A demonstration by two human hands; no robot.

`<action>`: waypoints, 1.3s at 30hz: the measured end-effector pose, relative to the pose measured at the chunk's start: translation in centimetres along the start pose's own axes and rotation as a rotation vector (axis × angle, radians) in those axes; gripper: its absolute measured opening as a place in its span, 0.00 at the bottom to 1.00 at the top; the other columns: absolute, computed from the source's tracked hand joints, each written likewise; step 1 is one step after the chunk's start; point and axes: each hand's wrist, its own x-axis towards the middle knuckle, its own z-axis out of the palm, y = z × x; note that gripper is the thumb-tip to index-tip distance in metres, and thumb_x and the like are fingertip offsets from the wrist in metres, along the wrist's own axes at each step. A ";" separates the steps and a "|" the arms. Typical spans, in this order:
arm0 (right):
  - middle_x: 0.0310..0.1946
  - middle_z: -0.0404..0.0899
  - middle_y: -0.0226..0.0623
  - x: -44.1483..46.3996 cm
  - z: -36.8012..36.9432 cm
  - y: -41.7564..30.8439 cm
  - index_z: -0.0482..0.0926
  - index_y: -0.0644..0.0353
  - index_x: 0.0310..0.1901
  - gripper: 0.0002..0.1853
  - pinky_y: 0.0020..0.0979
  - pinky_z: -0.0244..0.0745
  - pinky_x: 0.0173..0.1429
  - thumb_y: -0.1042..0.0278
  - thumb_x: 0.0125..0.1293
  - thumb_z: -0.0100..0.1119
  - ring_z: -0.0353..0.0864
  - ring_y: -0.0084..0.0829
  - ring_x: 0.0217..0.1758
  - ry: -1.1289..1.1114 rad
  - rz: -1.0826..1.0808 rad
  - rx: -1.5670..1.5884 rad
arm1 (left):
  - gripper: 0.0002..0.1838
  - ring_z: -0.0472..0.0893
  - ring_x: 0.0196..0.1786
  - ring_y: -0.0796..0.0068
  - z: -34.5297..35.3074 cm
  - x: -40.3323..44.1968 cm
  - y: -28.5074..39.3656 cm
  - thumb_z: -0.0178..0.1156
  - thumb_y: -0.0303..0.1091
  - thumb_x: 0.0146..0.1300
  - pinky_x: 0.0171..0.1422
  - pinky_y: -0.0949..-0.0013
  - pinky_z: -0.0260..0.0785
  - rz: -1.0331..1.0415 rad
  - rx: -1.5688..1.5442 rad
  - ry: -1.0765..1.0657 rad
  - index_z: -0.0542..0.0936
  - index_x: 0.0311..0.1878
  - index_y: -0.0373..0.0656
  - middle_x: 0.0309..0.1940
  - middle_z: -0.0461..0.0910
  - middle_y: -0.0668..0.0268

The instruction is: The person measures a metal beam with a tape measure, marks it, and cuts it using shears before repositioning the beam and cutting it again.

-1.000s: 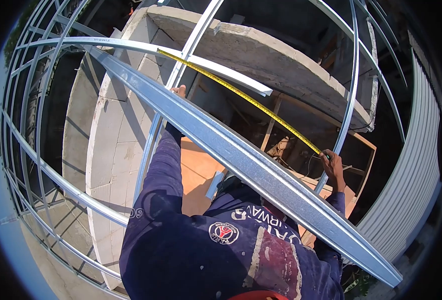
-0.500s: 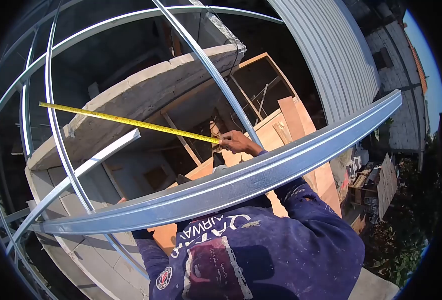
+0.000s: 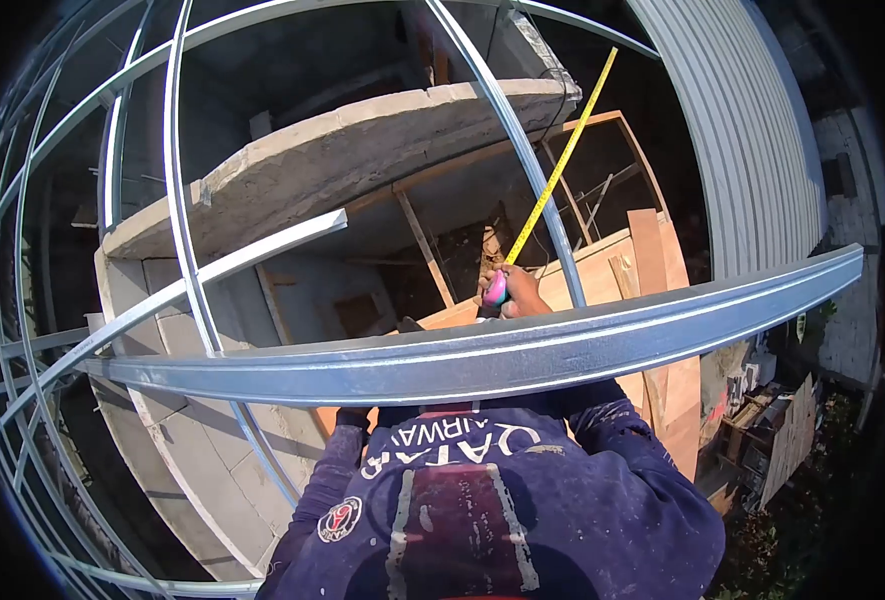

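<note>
My right hand (image 3: 525, 293) is closed around a tape measure (image 3: 496, 290) with a pink and teal case, just above the steel beam. Its yellow blade (image 3: 562, 160) is extended, slanting up and right past a thin metal profile. Across my chest runs the long galvanized steel beam (image 3: 482, 360), which hides part of my right forearm. Below the beam at the left, my left sleeve (image 3: 337, 455) reaches up to its underside. The fingers of my left hand are hidden, so whether they grip the beam cannot be seen.
Light steel framing (image 3: 177, 150) crosses the left side, with a cut profile end (image 3: 332, 222) jutting inward. Below lie a concrete ledge (image 3: 292, 155), block wall (image 3: 202, 440) and plywood sheets (image 3: 652, 260). Corrugated metal roofing (image 3: 752, 140) stands at upper right; a drop shows beneath the frame.
The tape's blade has swung from pointing left to pointing up and right, and its case now shows in my right hand. My left fingertip has gone out of sight. The view has shifted.
</note>
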 end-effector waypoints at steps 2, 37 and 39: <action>0.36 0.76 0.36 2.1 0.8 0.4 0.70 0.52 0.50 0.06 0.66 0.74 0.56 0.67 0.77 0.45 0.82 0.39 0.41 -0.097 0.114 0.086 | 0.15 0.83 0.43 0.58 0.4 0.8 0.5 0.63 0.38 0.64 0.50 0.57 0.74 0.046 0.071 -0.009 0.82 0.47 0.36 0.40 0.83 0.54; 0.49 0.80 0.38 -1.5 19.4 5.2 0.78 0.62 0.52 0.14 0.43 0.81 0.53 0.66 0.69 0.62 0.83 0.34 0.50 0.085 0.069 0.445 | 0.38 0.77 0.60 0.42 0.6 22.7 -3.8 0.70 0.35 0.47 0.66 0.52 0.68 0.179 -0.033 -0.616 0.71 0.63 0.32 0.55 0.78 0.40; 0.53 0.78 0.41 -2.8 20.1 4.8 0.77 0.63 0.52 0.15 0.44 0.80 0.54 0.66 0.67 0.65 0.81 0.36 0.52 0.133 0.057 0.388 | 0.28 0.81 0.50 0.41 0.1 22.9 -3.8 0.67 0.36 0.50 0.56 0.50 0.74 0.169 0.001 -0.487 0.77 0.55 0.34 0.47 0.81 0.41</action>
